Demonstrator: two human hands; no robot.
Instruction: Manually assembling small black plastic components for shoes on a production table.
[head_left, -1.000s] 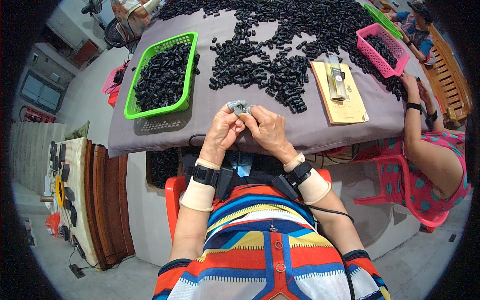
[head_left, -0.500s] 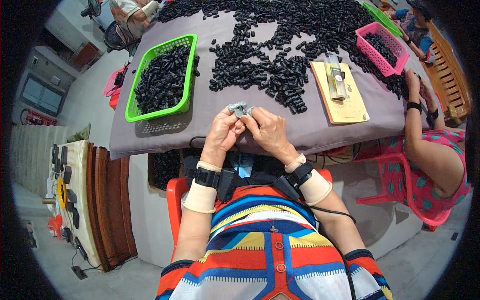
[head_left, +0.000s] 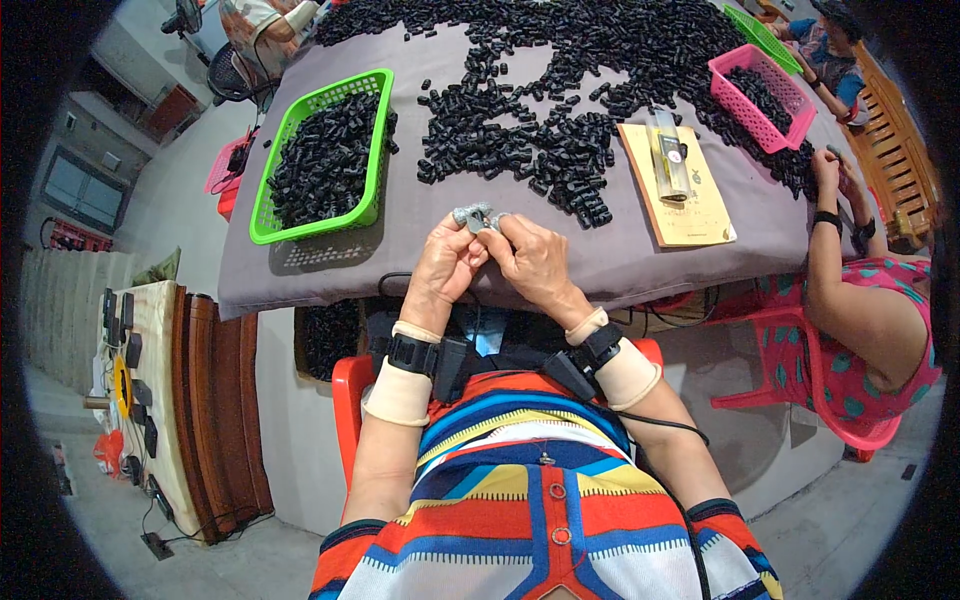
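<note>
Worktop (head_left: 600,255) spans the upper view, draped in a matte grey-purple cloth that hangs over the near edge. Across its far half lies a loose heap of small black parts (head_left: 560,100), short and blocky, dull plastic by the look; far too many to count. Green basket (head_left: 320,155), one, rectangular, open plastic mesh, sits on the worktop's left part and is filled with the same black pieces. Pink basket (head_left: 765,95), one, smaller, same mesh build, stands at the right far side, also holding black pieces. Between heap and pink basket lies one flat yellow card (head_left: 690,205), rectangular, with a narrow clear-and-metal strip-shaped item (head_left: 668,150) resting on it. A second person's hand (head_left: 828,170) reaches onto the right edge of the worktop, wrist wearing a dark band. Nearest the wearer, left hand (head_left: 445,268) and right hand (head_left: 535,262) meet above the near edge of the cloth, both curled shut with fingertips pinching one small grey part (head_left: 477,217) between them. The part is pale grey, slightly shiny, lumpy in outline; detail too small to make out. It is held just clear of the cloth, near the closest fringe of the black heap. Both wrists carry beige wraps and black strapped devices, two of each.
</note>
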